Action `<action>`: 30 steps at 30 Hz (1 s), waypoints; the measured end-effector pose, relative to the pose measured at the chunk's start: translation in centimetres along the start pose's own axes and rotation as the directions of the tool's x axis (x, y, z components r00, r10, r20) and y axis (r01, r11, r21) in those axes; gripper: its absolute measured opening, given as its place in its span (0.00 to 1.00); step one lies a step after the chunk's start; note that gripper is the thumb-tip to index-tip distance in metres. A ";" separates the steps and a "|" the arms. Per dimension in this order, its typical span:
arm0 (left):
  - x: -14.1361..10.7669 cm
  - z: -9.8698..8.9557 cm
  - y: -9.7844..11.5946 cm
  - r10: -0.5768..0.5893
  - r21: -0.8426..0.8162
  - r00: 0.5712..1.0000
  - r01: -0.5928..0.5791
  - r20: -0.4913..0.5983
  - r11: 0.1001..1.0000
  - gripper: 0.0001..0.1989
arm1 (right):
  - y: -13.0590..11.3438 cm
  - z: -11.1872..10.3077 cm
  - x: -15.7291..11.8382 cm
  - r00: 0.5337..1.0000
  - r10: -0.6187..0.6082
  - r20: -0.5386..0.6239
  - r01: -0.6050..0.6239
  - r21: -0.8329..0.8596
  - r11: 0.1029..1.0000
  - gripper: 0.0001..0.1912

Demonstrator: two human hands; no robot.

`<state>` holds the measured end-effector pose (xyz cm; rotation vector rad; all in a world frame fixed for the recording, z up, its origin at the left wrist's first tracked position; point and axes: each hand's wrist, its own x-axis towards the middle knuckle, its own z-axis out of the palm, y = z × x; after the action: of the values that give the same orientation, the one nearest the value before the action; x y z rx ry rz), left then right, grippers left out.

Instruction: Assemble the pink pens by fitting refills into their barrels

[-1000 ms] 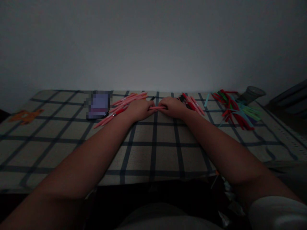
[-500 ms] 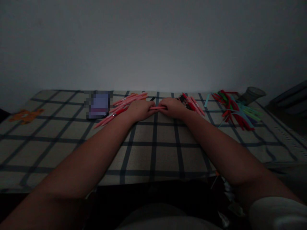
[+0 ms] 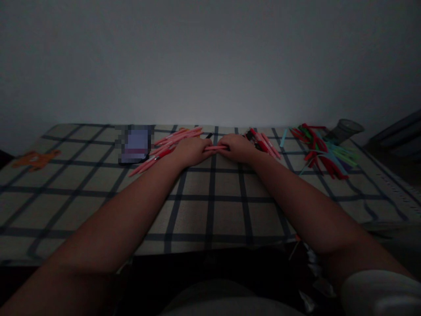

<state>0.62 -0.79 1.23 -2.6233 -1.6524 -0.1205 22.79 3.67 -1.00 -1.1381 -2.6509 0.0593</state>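
Between my two hands lies a thin pink pen (image 3: 215,148), perhaps two side by side; I cannot tell which. My left hand (image 3: 193,150) is closed around its left end. Closed fingers of my right hand (image 3: 237,148) grip the other end, with the fingertips hidden from view. A spread of pink pens (image 3: 149,164), some with red parts, lies beside and behind my left hand and wrist. More pink and red pens (image 3: 267,145) rest just right of my right hand, near some small black pieces (image 3: 249,136).
A dark-edged device with a blurred screen (image 3: 136,144) lies left of the pens. An orange cut-out shape (image 3: 36,159) is at the far left. On the right are red, green and blue strips (image 3: 320,151) and a clear cup (image 3: 349,127). A checked cloth (image 3: 226,215) covers the table.
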 end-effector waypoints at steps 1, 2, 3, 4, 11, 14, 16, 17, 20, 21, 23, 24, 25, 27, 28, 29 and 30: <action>0.0 0.0 0.0 -0.003 0.001 1.000 0.003 0.002 1.000 0.24 | 0.0 0.0 0.0 1.000 0.001 -0.001 -0.001 0.001 1.000 0.17; 0.0 0.0 0.0 -0.005 0.003 1.000 0.005 0.002 1.000 0.24 | -0.1 -0.1 0.0 1.000 0.003 0.000 -0.003 0.000 1.000 0.17; 0.0 0.0 0.0 -0.007 0.007 1.000 0.007 0.002 1.000 0.25 | -0.1 -0.1 -0.1 1.000 0.005 0.001 -0.005 -0.001 1.000 0.17; 0.1 0.1 0.0 -0.007 0.012 1.000 0.007 0.002 1.000 0.26 | -0.2 -0.1 -0.1 1.000 0.008 0.002 -0.008 -0.001 1.000 0.17; 0.0 0.0 0.0 -0.001 0.025 1.000 0.001 0.012 1.000 0.26 | -0.2 -0.1 0.0 1.000 0.000 -0.001 0.000 0.012 1.000 0.15; 0.0 0.0 0.1 -0.003 0.032 1.000 0.003 0.011 0.999 0.25 | -0.1 -0.1 0.0 1.000 0.002 0.000 -0.002 0.008 1.000 0.15; 0.0 0.0 0.1 -0.004 0.034 1.000 0.003 0.007 0.999 0.25 | -0.1 -0.1 0.0 1.000 -0.002 0.003 0.002 0.005 1.000 0.15; 0.0 0.0 0.1 -0.004 0.032 1.000 0.004 0.006 0.999 0.25 | -0.1 -0.1 0.0 1.000 -0.005 0.007 0.005 0.005 1.000 0.16; 0.0 0.0 0.1 -0.014 0.020 1.000 0.014 0.005 1.000 0.26 | -0.2 -0.2 0.0 1.000 -0.001 0.023 0.000 0.009 1.000 0.17; 0.0 0.0 0.1 -0.017 0.017 1.000 0.017 0.006 1.000 0.26 | -0.2 -0.3 0.0 1.000 0.002 0.027 -0.002 0.010 1.000 0.16; 0.0 0.0 0.1 -0.017 0.013 1.000 0.017 0.008 1.000 0.25 | -0.2 -0.3 0.0 1.000 0.000 0.028 -0.001 0.009 1.000 0.15; 0.0 -0.1 0.1 -0.015 0.014 1.000 0.015 0.009 1.000 0.25 | -0.2 -0.3 0.1 1.000 -0.003 0.027 0.003 0.008 1.000 0.14; 0.0 -0.1 0.1 -0.014 0.016 1.000 0.014 0.009 1.000 0.25 | -0.2 -0.2 0.1 1.000 -0.008 0.026 0.008 0.008 1.000 0.13; 0.0 -0.1 0.1 -0.015 0.017 1.000 0.014 0.010 1.000 0.25 | -0.1 -0.2 0.1 1.000 -0.013 0.025 0.013 0.008 1.000 0.14; 0.0 -0.1 0.1 -0.013 0.016 1.000 0.013 0.011 1.000 0.25 | -0.1 -0.1 0.1 1.000 -0.012 0.026 0.012 0.007 1.000 0.14; 0.0 -0.1 0.1 -0.012 0.016 1.000 0.012 0.012 1.000 0.25 | -0.1 -0.1 0.1 1.000 -0.012 0.027 0.012 0.006 1.000 0.15; 0.0 -0.1 0.1 -0.012 0.016 1.000 0.011 0.012 1.000 0.25 | 0.0 0.0 0.1 0.999 -0.015 0.029 0.014 0.005 1.000 0.16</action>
<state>0.72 -0.83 1.37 -2.6087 -1.6653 -0.0917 22.72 3.71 -0.94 -1.1249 -2.6829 0.0802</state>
